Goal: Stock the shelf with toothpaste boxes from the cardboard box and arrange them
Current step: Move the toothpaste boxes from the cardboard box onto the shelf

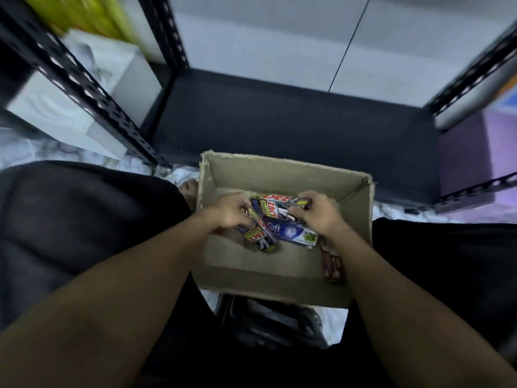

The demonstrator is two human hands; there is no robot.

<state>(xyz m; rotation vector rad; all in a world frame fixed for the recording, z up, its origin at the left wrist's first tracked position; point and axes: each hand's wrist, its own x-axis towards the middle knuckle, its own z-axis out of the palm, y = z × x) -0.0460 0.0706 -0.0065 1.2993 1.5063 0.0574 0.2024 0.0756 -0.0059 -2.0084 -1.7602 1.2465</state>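
Observation:
An open cardboard box (282,172) stands on the floor between my knees, in front of a dark bottom shelf (279,119). Inside lie several toothpaste boxes: black Zact ones (272,208) and a blue Safi one (291,232). My left hand (232,210) grips the left end of a Zact box, with another Zact box (258,238) just below it. The right end of the upper Zact box sits in the curled fingers of my right hand (319,211). A red box (331,266) lies along the right inner wall, partly hidden by my forearm.
Black perforated shelf posts (92,88) rise at left and right (472,71). White packages (70,107) sit on the neighbouring left shelf, with yellow-green items above. A purple item (470,152) is at the right. My dark-clothed legs flank the box.

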